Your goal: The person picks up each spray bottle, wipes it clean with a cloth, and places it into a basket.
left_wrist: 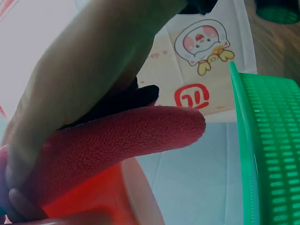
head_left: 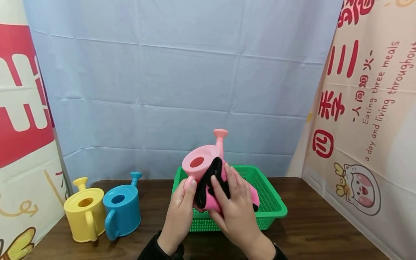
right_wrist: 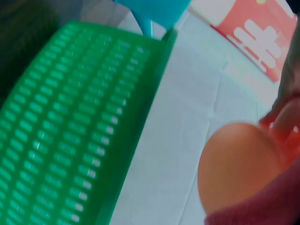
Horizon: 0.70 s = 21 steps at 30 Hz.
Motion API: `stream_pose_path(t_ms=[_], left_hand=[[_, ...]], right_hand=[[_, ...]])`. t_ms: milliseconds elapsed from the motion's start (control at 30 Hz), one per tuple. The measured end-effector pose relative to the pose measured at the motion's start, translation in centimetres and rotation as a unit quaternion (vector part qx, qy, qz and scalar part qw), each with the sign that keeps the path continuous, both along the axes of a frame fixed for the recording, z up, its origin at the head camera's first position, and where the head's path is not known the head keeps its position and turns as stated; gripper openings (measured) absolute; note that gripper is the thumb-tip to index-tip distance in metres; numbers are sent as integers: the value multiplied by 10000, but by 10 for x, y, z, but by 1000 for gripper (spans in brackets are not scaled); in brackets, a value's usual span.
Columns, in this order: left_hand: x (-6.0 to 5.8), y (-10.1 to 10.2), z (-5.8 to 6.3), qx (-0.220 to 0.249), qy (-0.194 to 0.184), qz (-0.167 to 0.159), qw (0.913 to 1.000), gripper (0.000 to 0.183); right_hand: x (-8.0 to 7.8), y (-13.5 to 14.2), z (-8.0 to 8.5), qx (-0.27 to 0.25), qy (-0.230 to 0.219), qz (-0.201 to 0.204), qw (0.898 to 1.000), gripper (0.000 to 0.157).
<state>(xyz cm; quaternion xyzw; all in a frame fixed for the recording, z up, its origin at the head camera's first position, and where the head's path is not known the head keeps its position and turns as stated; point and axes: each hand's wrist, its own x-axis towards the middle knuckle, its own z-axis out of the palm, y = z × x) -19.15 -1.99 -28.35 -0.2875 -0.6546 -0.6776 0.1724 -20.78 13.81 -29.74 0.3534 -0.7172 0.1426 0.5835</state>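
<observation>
A pink watering can [head_left: 208, 153] is held up in front of the green basket, tilted, with its spout pointing up and away. My left hand [head_left: 180, 207] grips it by its handle on the near side. In my right hand [head_left: 236, 204] is a folded pink-and-black cloth [head_left: 212, 203], which it presses to the can's right side. From the left wrist, the cloth [left_wrist: 131, 131] shows fuzzy against the can [left_wrist: 101, 187], with the right hand [left_wrist: 93, 70] over it. The right wrist view catches the can's rounded body [right_wrist: 239, 168]; the cloth's edge covers part of it.
A green perforated basket [head_left: 277, 213] stands on the dark wooden table [head_left: 312, 224] behind and below the hands. To the left, a blue watering can [head_left: 128, 215] and a yellow one [head_left: 78, 220] stand side by side. Light-blue cloth [head_left: 195, 79] hangs behind the table, with printed sheets at both sides.
</observation>
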Motion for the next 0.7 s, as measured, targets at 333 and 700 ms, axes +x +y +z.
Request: stream_pose_path(t_ms=[333, 700], left_hand=[[5, 6, -2, -332, -178, -254, 9990, 33], [12, 12, -1, -644, -52, -397, 9971, 33]], right_hand=[[1, 8, 4, -346, -118, 16, 9993, 58], [1, 19, 12, -1368, -751, 720, 9851, 79]])
